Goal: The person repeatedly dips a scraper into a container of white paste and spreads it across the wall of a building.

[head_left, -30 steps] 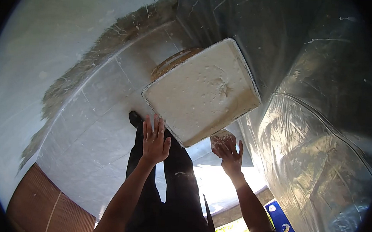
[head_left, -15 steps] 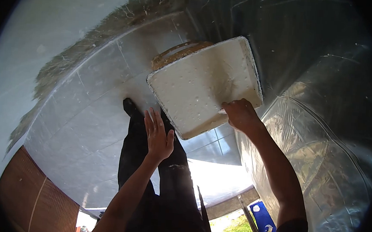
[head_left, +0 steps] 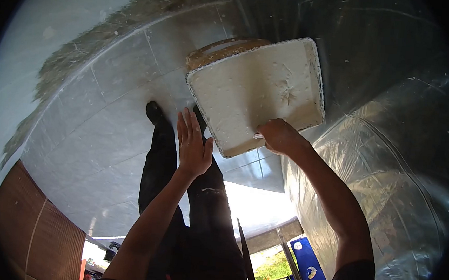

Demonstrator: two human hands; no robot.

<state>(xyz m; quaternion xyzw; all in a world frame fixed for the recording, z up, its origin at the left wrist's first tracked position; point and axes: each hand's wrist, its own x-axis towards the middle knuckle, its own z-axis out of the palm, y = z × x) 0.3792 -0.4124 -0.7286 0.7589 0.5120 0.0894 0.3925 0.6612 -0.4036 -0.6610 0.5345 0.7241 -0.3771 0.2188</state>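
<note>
A wide rectangular tub (head_left: 323, 102) with a stained rim holds a thick, cream-white liquid (head_left: 238, 89), its surface pitted in places. Over the near edge of the tub, my right hand (head_left: 283, 138) is closed, with a small pale piece showing at its fingertips. The rest of what it grips is hidden. My left hand (head_left: 195, 146) is held up left of the tub's near corner, fingers stretched out and nothing in it. White specks mark its fingers.
Behind the tub is a brown, curved rim (head_left: 214, 56). Clear plastic sheeting (head_left: 368, 165) drapes the right side. Grey tiles (head_left: 116, 127) cover the floor around my feet. A brown ribbed panel (head_left: 31, 225) stands lower left, and a blue cloth (head_left: 309, 263) hangs lower right.
My right hand has moved left along the tub's near edge, still closed. In the view the tub has shifted slightly up and right. The left hand stays open, a little higher.
</note>
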